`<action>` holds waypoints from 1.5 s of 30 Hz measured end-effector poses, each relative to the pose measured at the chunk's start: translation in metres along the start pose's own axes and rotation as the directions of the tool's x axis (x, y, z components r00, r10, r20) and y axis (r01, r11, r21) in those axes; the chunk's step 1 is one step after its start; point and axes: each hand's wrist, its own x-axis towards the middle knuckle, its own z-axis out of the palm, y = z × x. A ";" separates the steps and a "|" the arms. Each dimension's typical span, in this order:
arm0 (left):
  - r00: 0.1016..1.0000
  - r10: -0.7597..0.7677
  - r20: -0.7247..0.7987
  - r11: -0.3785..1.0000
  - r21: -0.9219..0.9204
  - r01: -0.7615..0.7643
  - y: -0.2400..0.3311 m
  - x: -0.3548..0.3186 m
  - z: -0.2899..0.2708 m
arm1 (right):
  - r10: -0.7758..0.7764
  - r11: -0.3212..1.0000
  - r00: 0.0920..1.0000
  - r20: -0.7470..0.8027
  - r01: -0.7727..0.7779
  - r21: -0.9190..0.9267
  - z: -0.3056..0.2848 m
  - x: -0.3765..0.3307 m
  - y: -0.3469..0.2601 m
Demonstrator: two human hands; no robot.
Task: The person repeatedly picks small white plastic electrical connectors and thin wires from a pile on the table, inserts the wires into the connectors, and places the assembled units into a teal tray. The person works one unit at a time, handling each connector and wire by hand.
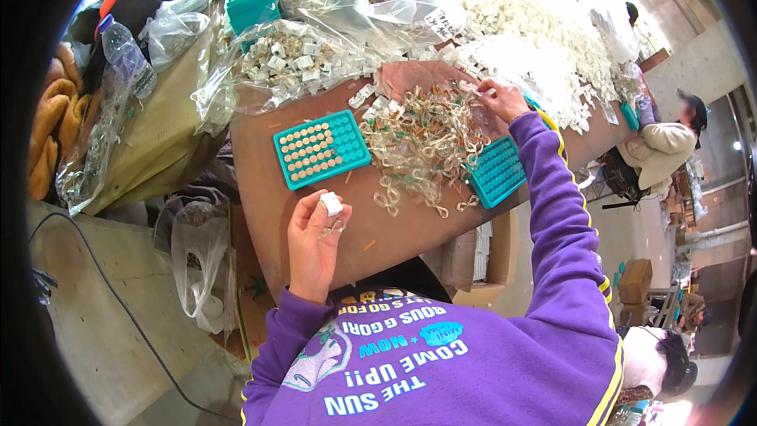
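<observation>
My left hand [313, 230] is raised over the near edge of the brown table, its fingers closed on a small white plastic piece [331, 203]. A thin clear strand hangs below that piece by the fingers. Farther right, my right hand [505, 101] reaches to the back of a tangled heap of clear looped cords [430, 138]. Its fingers are pinched together near some small white pieces, and what they hold is too small to make out. Left of the heap lies a teal tray [347, 159] partly filled with round tan discs [309, 147]. A second teal tray [497, 172] lies near my right forearm.
A large mound of white pieces [544, 39] covers the table's far right. White pieces in clear plastic [288, 59] lie far left, before stacked teal trays [252, 4]. A water bottle [126, 55] lies at left. Other people [670, 138] sit at right.
</observation>
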 end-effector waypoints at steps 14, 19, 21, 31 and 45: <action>0.999 0.006 -0.040 1.000 0.016 -0.006 -0.002 0.001 0.001 | -0.285 0.913 0.952 -0.112 0.305 0.269 0.009 -0.013 -0.068; 1.000 0.011 -0.027 1.000 0.016 -0.011 -0.003 0.001 0.001 | -0.470 0.822 0.858 -0.207 0.511 0.250 -0.005 -0.022 -0.108; 0.999 0.009 -0.031 1.000 0.016 -0.008 -0.003 0.000 0.000 | -0.519 0.784 0.828 -0.211 0.559 0.269 -0.014 -0.027 -0.126; 1.000 0.002 0.005 0.998 -0.057 -0.002 -0.005 0.001 -0.004 | -0.588 0.598 0.738 -0.330 0.672 0.437 -0.039 -0.024 -0.131; 1.000 -0.014 0.016 0.999 -0.048 0.015 -0.006 0.002 -0.004 | -0.284 0.957 0.936 -0.209 0.289 -0.008 0.026 0.018 -0.044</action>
